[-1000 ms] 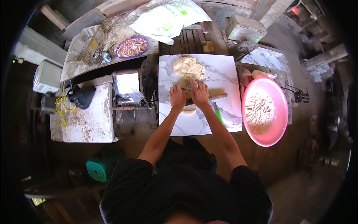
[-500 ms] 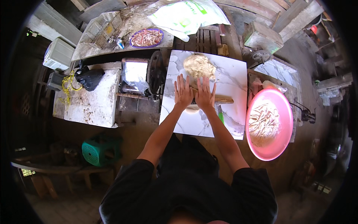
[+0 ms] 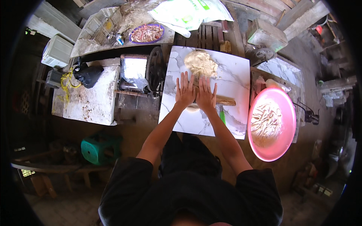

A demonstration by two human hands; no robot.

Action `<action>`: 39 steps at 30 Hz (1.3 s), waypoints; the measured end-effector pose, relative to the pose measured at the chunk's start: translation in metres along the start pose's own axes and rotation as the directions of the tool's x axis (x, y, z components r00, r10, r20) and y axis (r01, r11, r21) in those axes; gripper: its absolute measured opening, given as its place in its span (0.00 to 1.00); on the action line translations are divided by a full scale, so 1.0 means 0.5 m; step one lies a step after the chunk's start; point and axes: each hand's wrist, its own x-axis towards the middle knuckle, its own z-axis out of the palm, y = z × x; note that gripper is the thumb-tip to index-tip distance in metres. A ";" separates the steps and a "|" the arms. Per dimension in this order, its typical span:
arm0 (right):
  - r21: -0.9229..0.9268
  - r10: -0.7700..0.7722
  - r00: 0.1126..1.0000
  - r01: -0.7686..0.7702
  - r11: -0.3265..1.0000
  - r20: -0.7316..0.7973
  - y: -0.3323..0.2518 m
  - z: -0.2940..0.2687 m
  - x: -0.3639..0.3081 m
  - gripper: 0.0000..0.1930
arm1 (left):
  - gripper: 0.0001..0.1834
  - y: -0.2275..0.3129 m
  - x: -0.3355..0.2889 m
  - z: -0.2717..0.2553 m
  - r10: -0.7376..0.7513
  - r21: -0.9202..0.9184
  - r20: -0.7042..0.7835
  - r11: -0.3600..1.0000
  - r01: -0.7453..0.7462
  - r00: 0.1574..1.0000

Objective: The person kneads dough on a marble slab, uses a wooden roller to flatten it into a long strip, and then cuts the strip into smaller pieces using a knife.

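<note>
Both palms lie over a wooden rolling pin, whose right end sticks out past my right hand. My left hand is flat with its fingers stretched forward. Beside it, my right hand is also flat, fingers extended and thumb pointing outward. A small piece of pale dough shows just on my side of the pin, partly hidden by my hands. A large lump of dough sits beyond my fingertips on the marble-patterned board. Near my right wrist lies a green-handled tool, partly covered by my forearm.
A pink basin with floured dough strips stands right of the board. To the left are a hand-wheel roller machine and a black plastic bag. A purple-rimmed plate and a white sack lie behind. A green stool stands lower left.
The view has shifted slightly. My hands stay flat over the rolling pin, which looks a little nearer to me on the board, with less of the small dough piece showing.
</note>
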 end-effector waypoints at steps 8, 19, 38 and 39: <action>-0.042 -0.029 1.000 0.030 0.999 0.005 -0.002 -0.008 -0.028 0.25 | 0.32 0.018 -0.018 -0.024 0.045 0.083 0.138 0.995 -0.057 0.989; -0.021 -0.029 0.995 0.031 0.999 0.096 0.004 -0.001 -0.038 0.27 | 0.31 0.025 -0.029 -0.015 0.019 0.057 0.083 0.998 -0.024 0.996; -0.030 -0.086 0.995 0.085 0.996 -0.051 -0.009 0.002 -0.069 0.26 | 0.28 0.033 -0.076 -0.035 -0.036 0.074 0.115 0.997 0.028 0.993; -0.018 -0.075 0.994 0.074 0.997 -0.075 -0.008 0.004 -0.072 0.26 | 0.28 0.031 -0.069 -0.029 -0.033 0.069 0.116 0.997 0.025 0.993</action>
